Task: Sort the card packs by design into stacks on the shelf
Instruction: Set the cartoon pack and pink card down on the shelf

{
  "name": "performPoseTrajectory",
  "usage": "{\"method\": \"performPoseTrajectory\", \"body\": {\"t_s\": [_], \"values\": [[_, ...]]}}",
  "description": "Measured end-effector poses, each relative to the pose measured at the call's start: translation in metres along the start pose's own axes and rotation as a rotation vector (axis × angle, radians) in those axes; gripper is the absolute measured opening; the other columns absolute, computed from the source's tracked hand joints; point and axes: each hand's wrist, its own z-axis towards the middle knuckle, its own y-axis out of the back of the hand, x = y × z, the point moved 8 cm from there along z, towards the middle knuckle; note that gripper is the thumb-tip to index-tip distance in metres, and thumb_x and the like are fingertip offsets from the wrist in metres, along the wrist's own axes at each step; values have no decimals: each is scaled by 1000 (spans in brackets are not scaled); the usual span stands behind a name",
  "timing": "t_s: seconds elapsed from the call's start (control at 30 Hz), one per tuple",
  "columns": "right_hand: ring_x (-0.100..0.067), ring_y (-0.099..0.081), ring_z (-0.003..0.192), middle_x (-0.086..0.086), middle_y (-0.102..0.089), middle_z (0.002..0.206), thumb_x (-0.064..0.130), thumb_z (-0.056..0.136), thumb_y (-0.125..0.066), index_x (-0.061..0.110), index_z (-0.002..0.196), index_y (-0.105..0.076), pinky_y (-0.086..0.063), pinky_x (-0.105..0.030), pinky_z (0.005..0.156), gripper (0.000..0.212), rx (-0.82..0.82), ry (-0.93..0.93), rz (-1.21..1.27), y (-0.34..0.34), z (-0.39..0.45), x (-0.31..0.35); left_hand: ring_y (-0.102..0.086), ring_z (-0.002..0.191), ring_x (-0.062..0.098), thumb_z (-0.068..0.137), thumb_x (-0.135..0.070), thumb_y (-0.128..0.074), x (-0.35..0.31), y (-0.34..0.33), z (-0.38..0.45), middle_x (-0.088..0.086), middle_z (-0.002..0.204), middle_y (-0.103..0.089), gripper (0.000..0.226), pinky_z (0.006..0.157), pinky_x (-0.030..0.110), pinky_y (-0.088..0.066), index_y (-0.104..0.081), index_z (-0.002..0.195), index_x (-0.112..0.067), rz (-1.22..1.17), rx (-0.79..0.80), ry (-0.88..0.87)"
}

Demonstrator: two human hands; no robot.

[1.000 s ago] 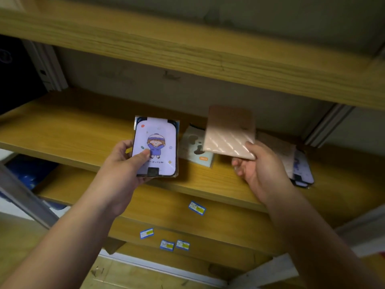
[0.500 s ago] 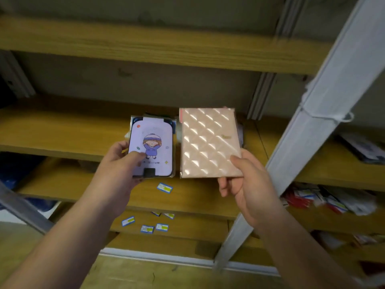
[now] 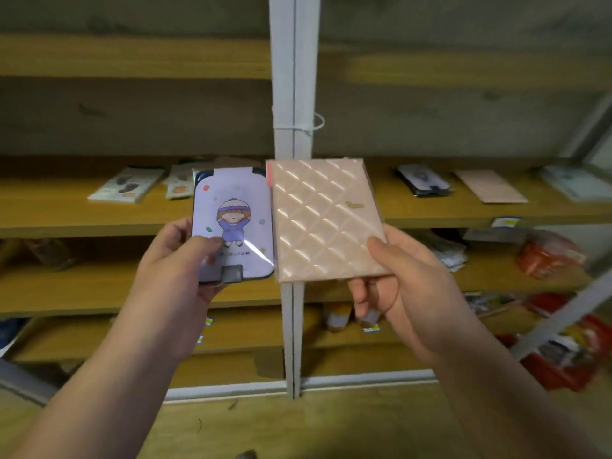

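Observation:
My left hand (image 3: 180, 270) grips a lilac card pack (image 3: 233, 223) printed with a cartoon child, thumb across its front. My right hand (image 3: 402, 286) pinches the lower right corner of a pink quilted card pack (image 3: 323, 220). Both packs are held upright, side by side, in front of the wooden shelf (image 3: 82, 213). On that shelf lie white packs (image 3: 127, 185) at the left, and at the right a dark lilac pack (image 3: 424, 182), a pink pack (image 3: 490, 187) and a pale pack (image 3: 578, 182).
A white metal upright (image 3: 293, 94) with a cable tie stands right behind the held packs and splits the shelving into left and right bays. Red and orange bagged goods (image 3: 549, 256) fill the lower right shelves. Small blue price tags (image 3: 208, 323) stick to the lower shelf edges.
The view has swung right, so the white upright now stands centred and the right bay's packs show. Both hands keep their packs, the pink one now level beside the lilac one.

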Motion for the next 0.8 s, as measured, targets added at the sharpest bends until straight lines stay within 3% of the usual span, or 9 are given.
{"method": "performPoseTrajectory", "body": {"t_s": [0.2, 0.4, 0.57, 0.7, 0.8], "values": [[-16, -59, 60, -8, -65, 78, 27, 93, -55, 10, 118, -66, -51, -27, 50, 32, -200, 65, -120, 86, -42, 30, -76, 92, 22, 89, -12, -66, 31, -94, -2, 6, 106, -77, 33, 62, 27, -58, -63, 122, -19, 2, 92, 92], [-18, -58, 62, -10, -62, 78, 27, 98, -55, 7, 119, -65, -51, -26, 52, 30, -340, 98, -173, 160, -60, 47, -76, 89, 20, 93, -11, -64, 78, -178, 17, 3, 101, -78, 26, 58, 26, -58, -64, 116, -22, 17, 139, 182], [-18, -58, 59, -10, -61, 69, 27, 95, -56, 7, 106, -69, -50, -27, 51, 26, -427, 125, -152, 221, -52, 68, -76, 84, 16, 94, -14, -64, 112, -235, 53, -5, 93, -79, 27, 58, 29, -60, -62, 118, -25, 34, 142, 207], [-16, -58, 57, -10, -59, 66, 22, 97, -55, 10, 102, -73, -50, -25, 48, 22, -503, 113, -133, 271, -33, 87, -76, 85, 15, 95, -17, -65, 131, -280, 102, -4, 97, -78, 31, 64, 34, -62, -57, 123, -28, 86, 130, 209], [-16, -59, 56, -8, -60, 66, 17, 100, -53, 5, 108, -69, -50, -25, 48, 22, -560, 96, -115, 303, -16, 96, -73, 98, 16, 97, -20, -63, 141, -311, 135, -7, 110, -72, 39, 84, 43, -60, -51, 132, -32, 178, 127, 157]]}}
